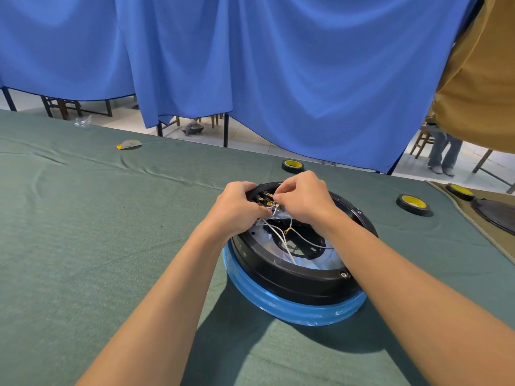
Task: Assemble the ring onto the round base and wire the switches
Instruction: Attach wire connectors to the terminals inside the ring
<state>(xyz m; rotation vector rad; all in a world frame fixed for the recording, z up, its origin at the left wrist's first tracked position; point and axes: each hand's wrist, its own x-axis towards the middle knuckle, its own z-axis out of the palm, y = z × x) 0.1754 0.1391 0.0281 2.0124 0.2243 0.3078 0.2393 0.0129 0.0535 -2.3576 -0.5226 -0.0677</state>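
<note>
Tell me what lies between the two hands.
White wires and brass switch terminals on the black ring lie between left hand and right hand, head view.

Green-clothed table (pixel 83 218) bears round base (pixel 292 310), tape rolls (pixel 413 204).

A big blue curtain (pixel 278 65) hangs across the far side. Under it I see a pale floor (pixel 250 139) and wooden chairs (pixel 64 105). A green cloth (pixel 83 218) covers the near table. A brown cloth (pixel 479 79) hangs far right.
</note>
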